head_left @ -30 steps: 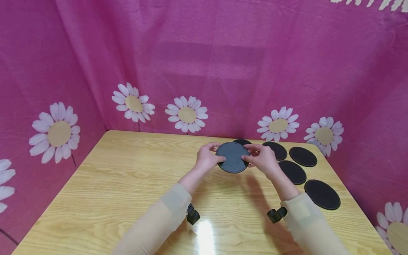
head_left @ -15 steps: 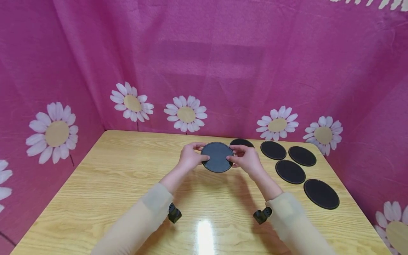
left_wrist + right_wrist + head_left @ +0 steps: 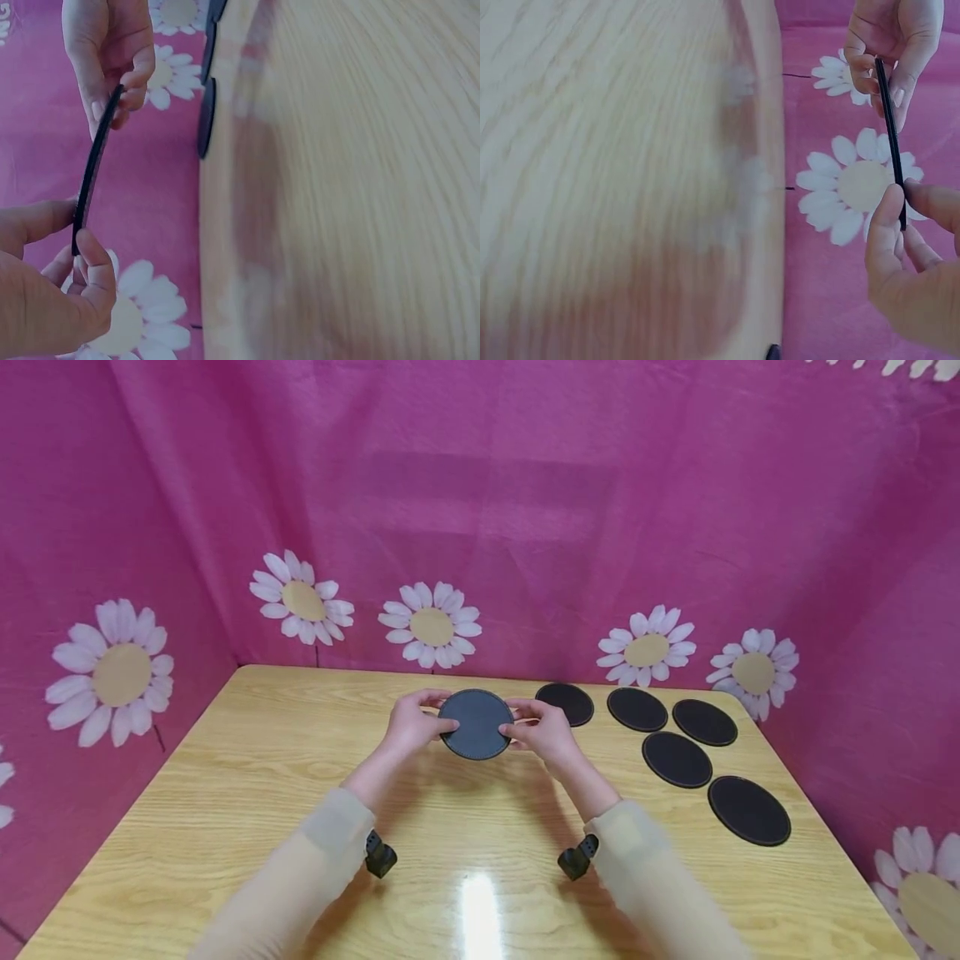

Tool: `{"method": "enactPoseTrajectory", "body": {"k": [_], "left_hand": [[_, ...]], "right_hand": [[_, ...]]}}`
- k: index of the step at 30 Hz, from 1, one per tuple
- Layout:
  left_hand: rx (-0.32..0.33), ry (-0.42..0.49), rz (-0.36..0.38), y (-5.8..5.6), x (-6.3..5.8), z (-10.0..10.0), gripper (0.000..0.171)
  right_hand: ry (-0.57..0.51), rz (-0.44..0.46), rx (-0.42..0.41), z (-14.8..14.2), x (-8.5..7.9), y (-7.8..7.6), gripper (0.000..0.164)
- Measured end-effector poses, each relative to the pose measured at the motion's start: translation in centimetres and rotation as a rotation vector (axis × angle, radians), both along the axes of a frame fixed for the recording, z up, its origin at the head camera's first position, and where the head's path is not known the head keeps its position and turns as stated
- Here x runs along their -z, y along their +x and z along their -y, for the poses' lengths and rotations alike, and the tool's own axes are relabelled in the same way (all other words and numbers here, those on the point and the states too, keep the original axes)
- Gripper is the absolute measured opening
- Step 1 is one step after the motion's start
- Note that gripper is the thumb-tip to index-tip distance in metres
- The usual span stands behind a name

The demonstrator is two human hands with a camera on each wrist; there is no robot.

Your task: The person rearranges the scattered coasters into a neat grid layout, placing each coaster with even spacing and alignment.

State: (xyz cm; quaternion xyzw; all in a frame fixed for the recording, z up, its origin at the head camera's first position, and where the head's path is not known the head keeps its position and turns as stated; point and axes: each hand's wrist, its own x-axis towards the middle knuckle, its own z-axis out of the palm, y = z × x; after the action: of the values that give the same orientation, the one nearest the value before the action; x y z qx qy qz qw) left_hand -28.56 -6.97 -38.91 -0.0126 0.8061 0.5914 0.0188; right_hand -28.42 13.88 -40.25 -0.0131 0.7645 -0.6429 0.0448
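Note:
Both hands hold up one round dark coaster (image 3: 476,724) with a stitched rim, its flat face turned to the head camera. My left hand (image 3: 412,724) pinches its left edge, thumb on the near face and fingers behind. On the opposite edge, my right hand (image 3: 545,732) pinches it the same way. Seen edge-on in the left wrist view, the coaster (image 3: 91,172) is thin and slightly bowed, raised off the table. From the right wrist, the coaster (image 3: 891,135) shows as a straight narrow strip between the fingers of both hands.
Several black coasters lie flat at the right of the wooden table (image 3: 247,793): a back-row coaster (image 3: 564,704) near the right hand, another coaster (image 3: 677,759) further right, and the nearest coaster (image 3: 748,810) by the right edge. A pink daisy-patterned cloth (image 3: 525,527) hangs behind.
Both hands have moved left together with the held coaster, away from the coasters on the table. The back-row coaster that was partly covered now shows nearly whole.

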Motion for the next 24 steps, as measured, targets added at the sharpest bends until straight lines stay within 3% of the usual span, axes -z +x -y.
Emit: {"method": "enactPoseTrajectory", "body": {"k": [13, 24], "left_hand": [[-0.026, 0.025, 0.02, -0.7, 2.6, 2.9, 0.05], [-0.048, 0.021, 0.072, -1.4, 4.8, 4.8, 0.047]], "right_hand": [[-0.087, 0.062, -0.002, 3.1, 2.9, -1.0, 0.049], [-0.034, 0.131, 0.014, 5.3, 4.4, -2.1, 0.05]]}}
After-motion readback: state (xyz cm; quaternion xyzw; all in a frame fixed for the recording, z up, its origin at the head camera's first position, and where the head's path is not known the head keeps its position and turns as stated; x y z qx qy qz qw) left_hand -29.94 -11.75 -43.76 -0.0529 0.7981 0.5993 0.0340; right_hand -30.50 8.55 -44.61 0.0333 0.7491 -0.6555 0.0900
